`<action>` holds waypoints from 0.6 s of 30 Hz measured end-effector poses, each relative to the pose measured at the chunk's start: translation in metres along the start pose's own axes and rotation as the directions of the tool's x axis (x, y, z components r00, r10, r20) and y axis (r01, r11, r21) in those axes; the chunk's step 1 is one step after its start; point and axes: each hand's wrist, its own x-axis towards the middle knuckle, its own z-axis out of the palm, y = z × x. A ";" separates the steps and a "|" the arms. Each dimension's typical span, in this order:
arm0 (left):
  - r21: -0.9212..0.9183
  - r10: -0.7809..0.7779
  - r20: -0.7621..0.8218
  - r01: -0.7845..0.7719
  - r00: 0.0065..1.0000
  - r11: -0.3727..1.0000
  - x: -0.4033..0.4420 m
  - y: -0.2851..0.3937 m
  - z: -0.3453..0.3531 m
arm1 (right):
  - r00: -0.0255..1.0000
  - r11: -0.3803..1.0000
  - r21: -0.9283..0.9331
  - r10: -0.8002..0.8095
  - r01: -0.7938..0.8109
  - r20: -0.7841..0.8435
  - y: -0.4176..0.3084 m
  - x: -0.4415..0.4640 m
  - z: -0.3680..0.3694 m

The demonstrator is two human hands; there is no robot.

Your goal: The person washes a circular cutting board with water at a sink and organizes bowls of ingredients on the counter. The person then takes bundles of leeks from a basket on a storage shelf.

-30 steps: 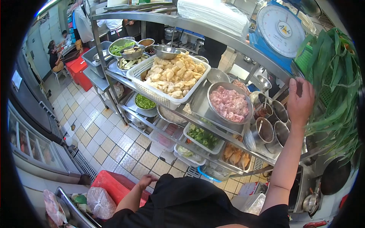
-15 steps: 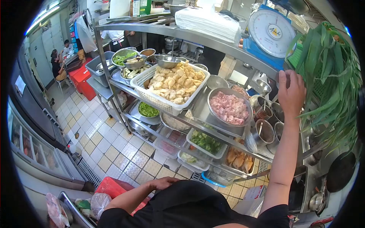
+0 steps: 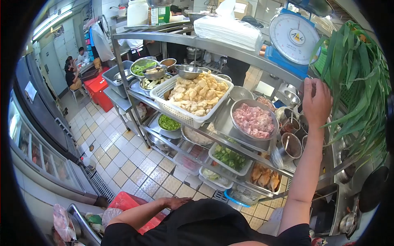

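Tiled floor [image 3: 137,158], lit ceiling tube [image 3: 52,22], glazed cabinet [image 3: 35,137] at left, pale far panels [image 3: 58,49], perhaps lockers

The metal rack [image 3: 164,38] bears a basket [image 3: 177,110], scale [image 3: 296,37], seemingly bags [image 3: 227,32].

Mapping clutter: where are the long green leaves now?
Head view, far right: the long green leaves drape beside the right hand, right of the blue scale.

One wide head view, looking forward and down
It is peering over the wearer's torso [image 3: 201,221], close at the bottom edge, and facing the metal rack [image 3: 172,39], while the tiled floor [image 3: 133,158] is receding leftward.
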 end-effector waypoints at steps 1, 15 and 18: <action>-0.091 -0.062 0.009 0.063 0.998 0.994 -0.008 0.025 -0.008 | 1.000 1.000 0.003 0.004 -0.004 -0.005 0.000 -0.001 0.000; -0.733 -0.489 0.024 0.348 0.872 0.585 -0.037 0.132 -0.021 | 0.999 0.998 0.059 0.005 -0.002 -0.055 -0.001 -0.002 0.004; -0.744 -0.472 0.048 0.347 0.880 0.571 -0.032 0.134 -0.021 | 0.999 0.998 0.060 0.030 -0.028 -0.043 -0.001 -0.002 0.002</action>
